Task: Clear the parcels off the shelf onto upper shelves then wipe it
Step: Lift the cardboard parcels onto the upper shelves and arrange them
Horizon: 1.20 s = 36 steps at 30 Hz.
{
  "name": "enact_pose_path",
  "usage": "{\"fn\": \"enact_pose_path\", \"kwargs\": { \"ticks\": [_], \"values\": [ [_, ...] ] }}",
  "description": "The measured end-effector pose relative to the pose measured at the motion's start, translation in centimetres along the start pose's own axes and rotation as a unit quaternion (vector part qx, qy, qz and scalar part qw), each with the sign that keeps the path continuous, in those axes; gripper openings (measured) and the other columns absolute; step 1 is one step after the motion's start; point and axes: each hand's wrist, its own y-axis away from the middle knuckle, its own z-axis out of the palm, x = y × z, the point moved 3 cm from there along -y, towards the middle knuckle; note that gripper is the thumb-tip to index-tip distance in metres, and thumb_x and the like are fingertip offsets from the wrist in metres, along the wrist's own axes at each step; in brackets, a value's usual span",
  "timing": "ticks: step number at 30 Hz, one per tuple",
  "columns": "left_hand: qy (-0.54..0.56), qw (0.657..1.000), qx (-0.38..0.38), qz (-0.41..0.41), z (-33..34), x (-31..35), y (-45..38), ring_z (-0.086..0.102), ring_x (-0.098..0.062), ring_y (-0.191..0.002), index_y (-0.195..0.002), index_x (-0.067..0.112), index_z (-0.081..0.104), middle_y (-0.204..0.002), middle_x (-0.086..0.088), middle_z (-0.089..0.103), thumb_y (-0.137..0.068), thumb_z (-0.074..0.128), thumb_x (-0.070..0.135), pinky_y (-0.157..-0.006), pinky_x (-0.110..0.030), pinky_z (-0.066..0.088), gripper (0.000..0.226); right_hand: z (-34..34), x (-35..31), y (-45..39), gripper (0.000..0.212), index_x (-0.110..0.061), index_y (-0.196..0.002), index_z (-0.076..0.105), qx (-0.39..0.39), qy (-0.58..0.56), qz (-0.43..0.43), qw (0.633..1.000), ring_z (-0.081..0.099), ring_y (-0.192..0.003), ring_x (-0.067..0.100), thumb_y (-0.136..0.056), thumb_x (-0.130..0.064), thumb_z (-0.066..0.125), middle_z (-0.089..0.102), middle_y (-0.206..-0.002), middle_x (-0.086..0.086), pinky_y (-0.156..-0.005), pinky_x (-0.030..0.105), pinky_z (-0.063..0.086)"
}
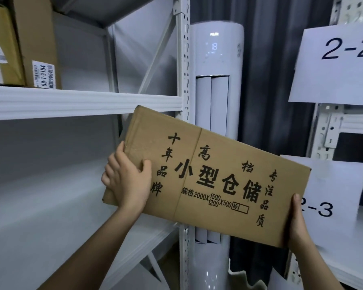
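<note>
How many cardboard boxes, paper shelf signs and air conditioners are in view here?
Cardboard boxes: 3, one printed box held in both hands, two labelled boxes on the upper shelf.
Paper shelf signs: 2, "2-2" and "2-3".
Standing air conditioners: 1.
Total: 6

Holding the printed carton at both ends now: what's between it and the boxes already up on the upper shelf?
Head view: only bare upper shelf separates the carton, held by the left hand and right hand, from the labelled boxes.
</note>
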Motion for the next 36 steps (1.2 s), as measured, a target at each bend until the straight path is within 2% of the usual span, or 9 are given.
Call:
{"fn": "enact_pose_path", "kwargs": {
  "ticks": [3,6,9,12,15,21,26,33,36],
  "values": [
    [-0.02,0.999,0.006,0.047,-0.2,2.0,0.4,0.031,-0.027,-0.132,-0.146,0.018,0.028,-0.143,-0.008,0.037,-0.084,0.057,0.029,-0.111,-0.043,0.015,0.069,-0.7,0.5,0.4,0.09,-0.033,-0.109,0.065,0.008,-0.02,-0.002,1.0,0.066,-0.099,0.03,-0.044,-0.093,0.05,0.072,-0.105,0.005,-0.082,0.047,0.052],
    [-0.028,0.995,0.02,0.092,-0.6,4.3,0.3,0.032,-0.027,-0.131,-0.146,0.018,0.028,-0.144,-0.008,0.037,-0.084,0.052,0.036,-0.11,-0.041,0.016,0.069,-0.8,0.8,0.9,0.066,-0.034,-0.105,0.063,0.021,-0.054,0.009,0.998,0.065,-0.094,0.026,-0.072,-0.083,0.036,0.074,-0.093,0.001,-0.073,0.04,0.05],
    [-0.04,0.989,0.045,0.136,-1.1,6.4,-0.3,0.035,-0.028,-0.129,-0.145,0.016,0.031,-0.143,-0.008,0.039,-0.078,0.044,0.043,-0.109,-0.042,0.017,0.073,-0.2,0.9,1.0,0.063,-0.035,-0.105,0.063,0.022,-0.086,0.006,0.996,0.064,-0.096,0.024,-0.073,-0.081,0.033,0.075,-0.089,-0.004,-0.074,0.039,0.049],
    [-0.055,0.981,0.07,0.17,-1.7,8.6,-1.5,0.036,-0.027,-0.128,-0.145,0.016,0.032,-0.142,-0.008,0.04,-0.08,0.043,0.045,-0.108,-0.042,0.019,0.072,0.6,0.5,0.9,0.059,-0.034,-0.106,0.064,0.032,-0.124,0.018,0.992,0.064,-0.092,0.022,-0.086,-0.075,0.026,0.073,-0.094,-0.003,-0.078,0.04,0.05],
    [-0.079,0.972,0.1,0.196,-2.6,10.4,-3.3,0.037,-0.028,-0.127,-0.144,0.016,0.032,-0.14,-0.009,0.041,-0.083,0.045,0.046,-0.105,-0.043,0.022,0.07,2.0,0.0,0.6,0.055,-0.034,-0.108,0.064,0.028,-0.159,0.008,0.987,0.068,-0.088,0.018,-0.09,-0.071,0.027,0.074,-0.095,-0.004,-0.079,0.039,0.051],
    [-0.101,0.961,0.139,0.218,-4.3,13.2,-7.5,0.037,-0.029,-0.126,-0.144,0.016,0.03,-0.141,-0.009,0.037,-0.083,0.046,0.049,-0.104,-0.042,0.024,0.071,5.2,-2.2,0.4,0.041,-0.033,-0.096,0.064,0.007,-0.212,-0.012,0.977,0.063,-0.085,0.018,-0.094,-0.059,0.032,0.074,-0.08,-0.008,-0.074,0.034,0.048],
    [-0.096,0.953,0.154,0.244,-5.3,15.5,-9.8,0.036,-0.027,-0.128,-0.147,0.016,0.026,-0.143,-0.008,0.035,-0.083,0.044,0.05,-0.105,-0.041,0.023,0.075,6.0,-4.4,0.3,0.035,-0.035,-0.09,0.062,0.009,-0.237,-0.044,0.97,0.06,-0.082,0.016,-0.094,-0.053,0.033,0.068,-0.085,-0.008,-0.073,0.033,0.046],
    [-0.04,0.961,0.151,0.228,-7.2,17.3,-13.9,0.024,-0.029,-0.137,-0.152,0.016,0.013,-0.15,-0.008,0.025,-0.086,0.043,0.048,-0.112,-0.045,0.014,0.08,8.1,-8.9,1.0,0.034,-0.037,-0.098,0.063,-0.014,-0.26,-0.124,0.958,0.064,-0.087,0.007,-0.096,-0.052,0.032,0.073,-0.085,-0.018,-0.076,0.031,0.047],
    [-0.017,0.966,0.144,0.214,-7.4,16.3,-15.4,0.022,-0.031,-0.139,-0.153,0.018,0.007,-0.151,-0.01,0.022,-0.085,0.043,0.051,-0.113,-0.047,0.013,0.083,9.2,-10.6,2.1,0.037,-0.036,-0.115,0.061,-0.019,-0.253,-0.166,0.953,0.066,-0.094,0.005,-0.092,-0.055,0.039,0.072,-0.105,-0.015,-0.079,0.032,0.048]
  ]
}}
